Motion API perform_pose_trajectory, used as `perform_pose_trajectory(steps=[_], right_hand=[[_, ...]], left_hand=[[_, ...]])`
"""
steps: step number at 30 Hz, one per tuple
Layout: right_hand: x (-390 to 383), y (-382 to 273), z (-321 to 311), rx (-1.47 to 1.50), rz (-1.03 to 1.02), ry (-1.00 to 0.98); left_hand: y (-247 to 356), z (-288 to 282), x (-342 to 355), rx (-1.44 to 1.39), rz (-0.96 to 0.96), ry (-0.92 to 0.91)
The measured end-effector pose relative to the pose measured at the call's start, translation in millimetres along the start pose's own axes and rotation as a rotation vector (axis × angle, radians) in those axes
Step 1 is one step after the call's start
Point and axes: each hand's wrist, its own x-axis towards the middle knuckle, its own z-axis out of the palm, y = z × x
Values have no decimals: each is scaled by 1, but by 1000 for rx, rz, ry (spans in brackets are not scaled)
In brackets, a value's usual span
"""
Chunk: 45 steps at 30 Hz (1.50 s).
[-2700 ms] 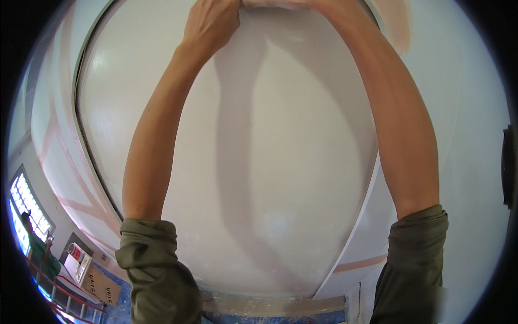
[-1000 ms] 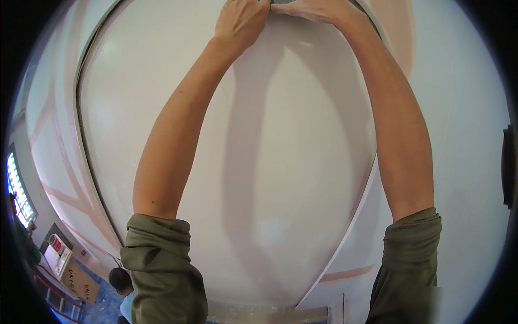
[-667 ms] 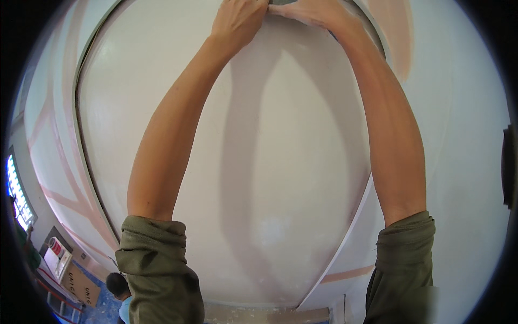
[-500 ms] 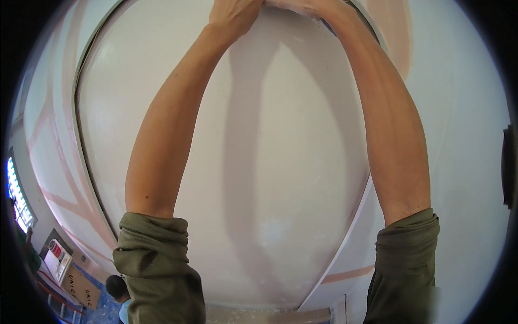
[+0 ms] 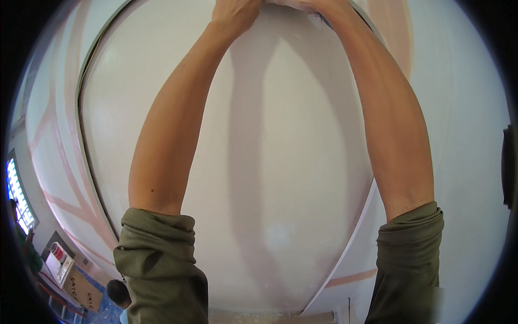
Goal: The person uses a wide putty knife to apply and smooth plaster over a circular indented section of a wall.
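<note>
A large pale, smooth panel [image 5: 291,162] fills the middle of the head view, bordered by a curved dark gap, with shadows of my arms on it. My left hand [image 5: 237,11] is at the top edge of the picture against the panel, its fingers cut off from view. Beside it, my right hand [image 5: 305,7] reaches leftward along the top, fingers partly visible and curled around something I cannot make out. A small dark blue piece [image 5: 325,21] shows just under that hand. Both forearms rise from rolled olive sleeves.
Pink-streaked wall surfaces [image 5: 394,27] flank the panel. At lower left are a window [image 5: 20,197], a co-worker's head [image 5: 117,292], another person in green at the rim, a white stand [image 5: 56,267] with a red-and-white container, a cardboard box [image 5: 89,294] and red ladder rails.
Over the last second both hands have edged up and slightly left, further out of the picture. The co-worker's head at lower left, absent 2.7 seconds ago, has since appeared and sunk lower.
</note>
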Motion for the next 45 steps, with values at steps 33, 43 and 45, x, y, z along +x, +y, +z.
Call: perform_pose_trajectory(steps=[33, 43, 45], right_hand=[[-97, -1, 37, 200, -162, 14], [-65, -3, 23, 118, -293, 12], [-50, 4, 37, 117, -340, 83]], left_hand=[[-18, -36, -90, -194, 148, -159], [-8, 15, -84, -29, 165, 36], [-4, 8, -79, -15, 125, -72]])
